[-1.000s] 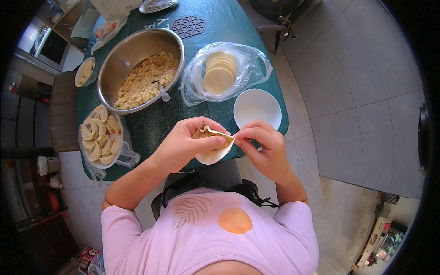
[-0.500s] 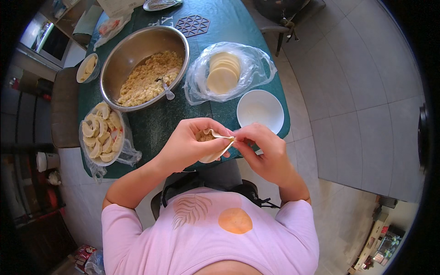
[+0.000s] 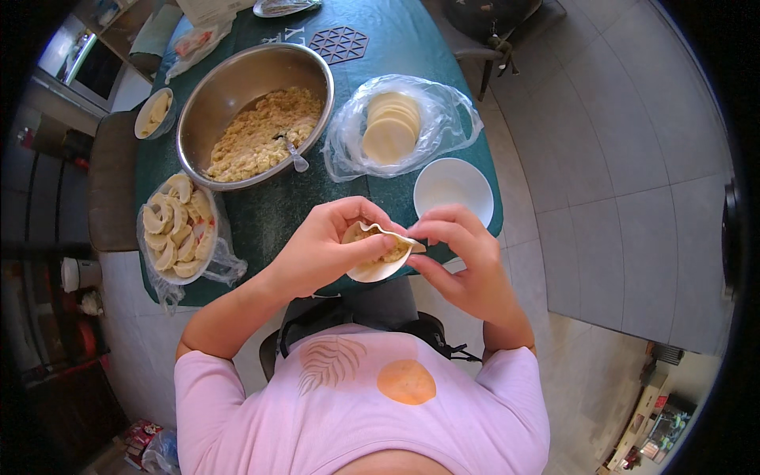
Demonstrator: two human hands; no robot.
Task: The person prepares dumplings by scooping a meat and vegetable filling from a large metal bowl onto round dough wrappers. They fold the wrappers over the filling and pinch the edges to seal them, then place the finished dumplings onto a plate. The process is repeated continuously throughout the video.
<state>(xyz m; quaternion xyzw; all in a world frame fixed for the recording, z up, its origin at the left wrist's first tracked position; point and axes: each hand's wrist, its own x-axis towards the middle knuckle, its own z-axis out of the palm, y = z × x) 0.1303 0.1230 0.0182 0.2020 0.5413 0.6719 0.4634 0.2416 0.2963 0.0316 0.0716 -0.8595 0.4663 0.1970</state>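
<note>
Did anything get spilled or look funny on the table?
Just a little: pale specks are scattered on the dark green tablecloth between the big metal bowl and the left hand. They look like a dusting of flour, but they're too small to be sure. Nothing looks tipped over.

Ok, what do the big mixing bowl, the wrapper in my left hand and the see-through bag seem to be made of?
Big mixing bowl: metal, likely stainless steel, judging by its shiny grey wall. Wrapper: probably dough, pale and matte, with a soft wavy edge. See-through bag: thin plastic, crinkled with bright glints.
</note>
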